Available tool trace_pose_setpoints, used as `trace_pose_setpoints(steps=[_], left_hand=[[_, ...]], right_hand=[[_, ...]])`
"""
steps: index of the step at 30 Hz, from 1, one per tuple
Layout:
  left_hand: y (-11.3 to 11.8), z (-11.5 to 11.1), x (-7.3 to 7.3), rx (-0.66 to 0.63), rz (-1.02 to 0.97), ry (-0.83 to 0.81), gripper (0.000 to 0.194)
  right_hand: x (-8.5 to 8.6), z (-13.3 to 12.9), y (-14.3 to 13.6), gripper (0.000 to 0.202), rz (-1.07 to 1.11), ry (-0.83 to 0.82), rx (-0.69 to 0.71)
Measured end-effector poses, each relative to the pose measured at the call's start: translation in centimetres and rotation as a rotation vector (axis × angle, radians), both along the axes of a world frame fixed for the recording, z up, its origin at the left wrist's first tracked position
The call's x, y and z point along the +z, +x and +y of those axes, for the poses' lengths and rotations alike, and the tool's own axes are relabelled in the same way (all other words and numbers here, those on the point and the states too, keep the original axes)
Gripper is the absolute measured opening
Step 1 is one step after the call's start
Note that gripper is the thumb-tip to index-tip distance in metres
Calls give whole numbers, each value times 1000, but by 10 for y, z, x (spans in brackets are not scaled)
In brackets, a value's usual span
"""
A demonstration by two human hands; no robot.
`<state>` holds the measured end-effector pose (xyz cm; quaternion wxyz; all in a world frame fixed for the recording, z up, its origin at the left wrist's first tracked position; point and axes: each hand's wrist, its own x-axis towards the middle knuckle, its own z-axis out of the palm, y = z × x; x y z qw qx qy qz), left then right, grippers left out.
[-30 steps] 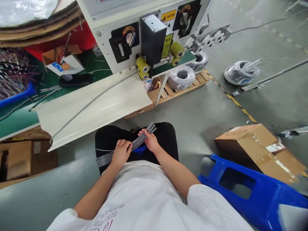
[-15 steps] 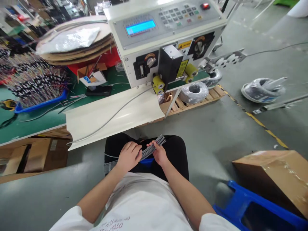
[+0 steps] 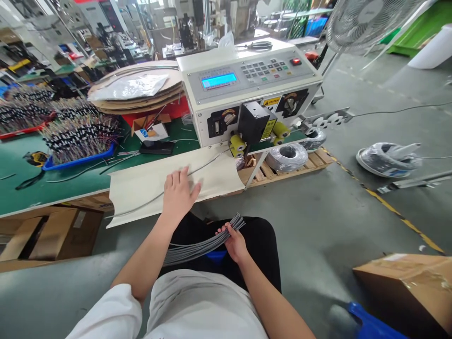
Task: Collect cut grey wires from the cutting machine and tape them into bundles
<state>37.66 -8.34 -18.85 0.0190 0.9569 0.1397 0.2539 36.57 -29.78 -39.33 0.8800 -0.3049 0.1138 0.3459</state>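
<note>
My left hand (image 3: 179,192) is over the cream metal chute (image 3: 134,183), its fingers spread above or on a single grey cable (image 3: 208,163). That cable runs from the yellow rollers (image 3: 237,145) of the wire-cutting machine (image 3: 229,89) down across the chute. In my lap, my right hand (image 3: 235,241) is closed round a bundle of grey cables (image 3: 201,248) near its right end. The cut ends stick out past the fingers. The bundle's left end is hidden behind my left forearm.
Left on the green bench (image 3: 21,193) are a blue tray (image 3: 81,157) of wire pieces, a tape measure (image 3: 36,158) and a black phone (image 3: 157,147). Wrapped cable coils (image 3: 287,157) lie on a pallet at right. A cardboard box (image 3: 406,282) and blue stool (image 3: 374,322) stand nearer.
My left hand has left the cable bundle and moved up and forward over the chute. My right hand still holds the bundle. The head view has tilted up, showing more background.
</note>
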Motion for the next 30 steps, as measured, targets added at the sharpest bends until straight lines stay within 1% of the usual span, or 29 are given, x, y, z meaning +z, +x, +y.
trace_pose_setpoints(steps=[3, 6, 9, 11, 12, 14, 18, 20, 21, 22, 24, 30], left_hand=[[-22, 5, -1, -38, 99, -8, 57], [-46, 12, 0, -125, 217, -18, 42], [-67, 15, -5, -204, 182, -6, 27], [-79, 8, -16, -251, 139, -6, 21], [-84, 2, -24, -272, 144, -21, 20], [-94, -15, -46, -291, 212, -87, 21], [-109, -51, -96, -241, 434, -231, 30], [-113, -61, -116, -225, 507, -260, 34], [-114, -64, -124, -221, 527, -265, 34], [-115, -65, -129, -217, 540, -265, 35], [-116, -66, -134, -209, 556, -252, 35], [-117, -61, -130, -213, 599, -141, 34]], right_hand=[[-1, 1, 1, 23, -2, -8, 4], [1, 2, 1, 24, -13, 5, -5], [4, 3, 1, 30, -21, 17, -6], [6, 3, 2, 31, -28, 12, -4], [7, 3, 2, 30, -31, 4, -6], [7, 3, 2, 29, -36, -23, -14], [4, 3, 2, 33, -24, -56, -35], [1, 2, 1, 35, -17, -58, -31], [0, 2, 1, 36, -15, -58, -26], [-1, 2, 1, 36, -14, -57, -21], [-3, 2, 0, 35, -15, -49, -22], [-6, 3, 0, 35, -14, -57, -35]])
